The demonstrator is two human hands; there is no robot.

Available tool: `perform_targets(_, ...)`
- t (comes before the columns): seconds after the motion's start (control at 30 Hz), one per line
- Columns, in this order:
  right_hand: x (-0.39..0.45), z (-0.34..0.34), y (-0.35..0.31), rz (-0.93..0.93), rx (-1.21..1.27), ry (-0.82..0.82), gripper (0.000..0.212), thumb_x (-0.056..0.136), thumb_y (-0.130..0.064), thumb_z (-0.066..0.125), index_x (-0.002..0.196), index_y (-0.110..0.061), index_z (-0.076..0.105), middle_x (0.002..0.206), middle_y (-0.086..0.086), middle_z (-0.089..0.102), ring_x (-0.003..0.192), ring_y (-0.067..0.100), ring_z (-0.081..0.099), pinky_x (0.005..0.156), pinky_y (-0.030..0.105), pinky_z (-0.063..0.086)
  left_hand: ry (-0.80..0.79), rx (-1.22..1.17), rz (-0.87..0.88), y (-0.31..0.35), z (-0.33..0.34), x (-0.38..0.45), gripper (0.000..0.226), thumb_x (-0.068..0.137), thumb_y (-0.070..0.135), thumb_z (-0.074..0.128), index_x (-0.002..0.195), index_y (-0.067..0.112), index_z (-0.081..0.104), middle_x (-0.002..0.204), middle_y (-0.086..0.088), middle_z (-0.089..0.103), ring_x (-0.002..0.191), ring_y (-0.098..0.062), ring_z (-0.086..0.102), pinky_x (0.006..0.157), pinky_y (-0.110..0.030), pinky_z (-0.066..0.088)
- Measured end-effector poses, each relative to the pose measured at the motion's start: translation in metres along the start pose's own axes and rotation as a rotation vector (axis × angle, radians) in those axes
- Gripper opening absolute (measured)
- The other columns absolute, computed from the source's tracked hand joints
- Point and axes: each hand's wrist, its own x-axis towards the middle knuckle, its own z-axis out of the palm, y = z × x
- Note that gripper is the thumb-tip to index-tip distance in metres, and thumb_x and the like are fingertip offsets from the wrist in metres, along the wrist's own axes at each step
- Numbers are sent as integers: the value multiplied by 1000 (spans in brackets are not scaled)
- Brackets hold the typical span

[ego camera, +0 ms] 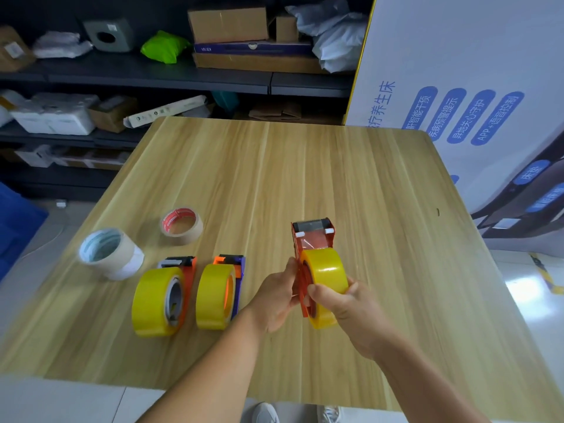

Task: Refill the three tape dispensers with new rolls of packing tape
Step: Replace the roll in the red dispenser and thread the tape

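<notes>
A red tape dispenser [311, 239] with a yellow tape roll [328, 271] mounted on it is held above the wooden table [305, 166]. My left hand [276, 296] grips the dispenser's left side. My right hand [341, 300] wraps the yellow roll from the right, thumb across its front. Two more dispensers lie at the left: an orange one [187, 267] carrying a yellow roll [155, 302], and a purple-and-orange one [235, 267] carrying a yellow roll [213, 297].
A nearly used-up core with red print [181, 225] and a pale roll stack [110, 253] sit at the table's left. Dark shelves [158, 76] with boxes and bags run behind. A large white printed board [464, 87] stands at the right.
</notes>
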Motion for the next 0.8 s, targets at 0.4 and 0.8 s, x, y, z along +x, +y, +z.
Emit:
perform_targets(0.4,-10,32,22,108,81,51,46,59,-43,75,84,-5,70,78,12,70,75,27,66,74,44,56,117,148,-9,-39,-12,-29,53,97,55,33,92,20,73,91,-5,76,88,-17,71,78,-30,55)
perform_targets(0.8,-11,48,40,173,32,60,49,60,-56,70,84,-15,59,76,14,56,71,29,55,69,42,48,243,91,-29,-62,-8,-59,46,99,46,37,106,13,67,96,-16,74,93,-31,70,91,-50,53)
